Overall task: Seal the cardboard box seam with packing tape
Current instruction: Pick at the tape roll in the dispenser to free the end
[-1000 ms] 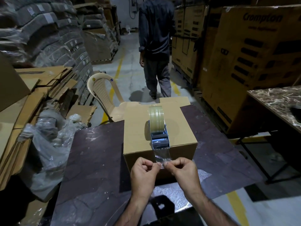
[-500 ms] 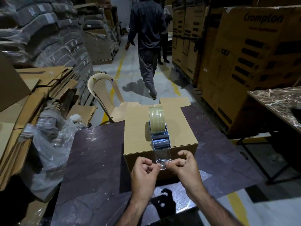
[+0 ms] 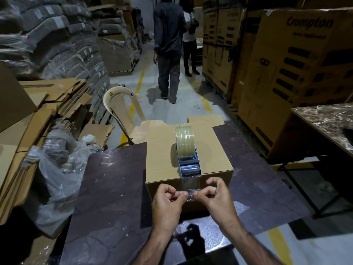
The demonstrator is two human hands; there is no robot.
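A closed brown cardboard box (image 3: 162,153) stands on a dark table (image 3: 107,188). On its lid, over the centre seam, rests a blue tape dispenser (image 3: 188,165) with a roll of clear packing tape (image 3: 185,139). A strip of tape (image 3: 192,185) hangs from the dispenser down the box's near face. My left hand (image 3: 167,199) and my right hand (image 3: 219,196) both pinch the crumpled free end of that strip, just in front of the box's near top edge.
A beige plastic chair (image 3: 122,109) stands behind the box. Flattened cartons (image 3: 47,104) and plastic wrap (image 3: 57,169) pile up at the left. Tall printed cartons (image 3: 298,73) and a marble-top table (image 3: 328,121) are at the right. Two people (image 3: 168,44) stand in the aisle.
The person in the aisle has walked farther away, and a second person shows beside them. My right hand's fingers have spread a little while both hands keep pinching the tape end.
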